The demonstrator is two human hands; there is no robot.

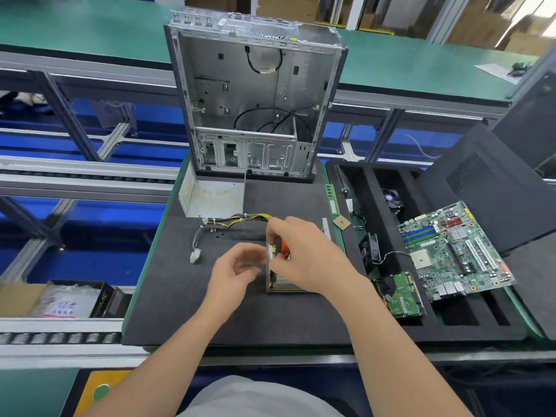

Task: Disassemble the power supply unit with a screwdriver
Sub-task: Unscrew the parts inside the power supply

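Observation:
The power supply unit [281, 284], a grey metal box, lies on the dark foam mat [180, 296] in the middle, mostly hidden under my hands. My right hand [304, 254] is closed around an orange-handled screwdriver [284, 246] that points down into the unit's top left corner. My left hand [237, 269] hovers just left of the unit with fingers curled and apart, holding nothing I can see. The unit's bundle of yellow, black and purple wires [234, 221] runs left to a white plug [195, 255]. A removed pale metal cover [210, 198] lies behind.
An empty computer case [255, 100] stands upright at the back of the mat. To the right, a black foam tray [376, 206] holds a motherboard [451, 251], a green circuit board [404, 293], fans and a memory stick. A few small screws [214, 230] lie near the wires.

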